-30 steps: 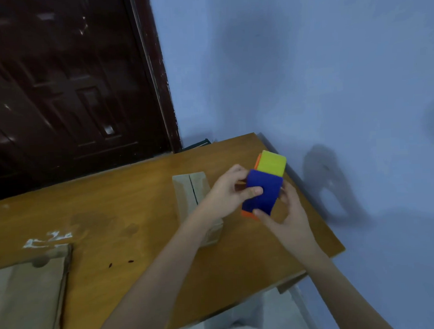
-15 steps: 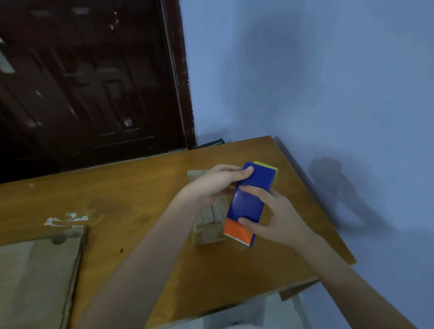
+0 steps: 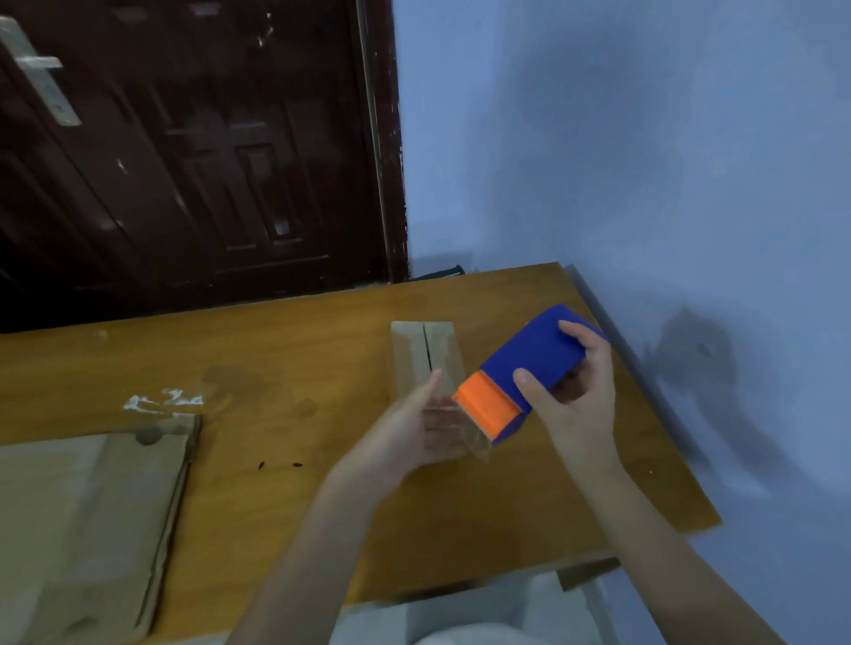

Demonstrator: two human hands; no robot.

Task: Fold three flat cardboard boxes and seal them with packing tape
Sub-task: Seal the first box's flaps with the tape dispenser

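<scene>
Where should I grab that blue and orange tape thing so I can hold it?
Grab the tape dispenser around its wide blue body, coming from the right side, thumb on one flat face and fingers on the other, as the right hand does. That probably keeps fingers clear of the orange end, where the tape comes out.

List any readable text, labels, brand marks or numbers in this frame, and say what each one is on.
None can be read.
Tape dispenser, held in the right hand: plain blue and orange, no print showing.
Small cardboard box and flat cardboard: no visible marking.
White smears on the table: not lettering.
</scene>
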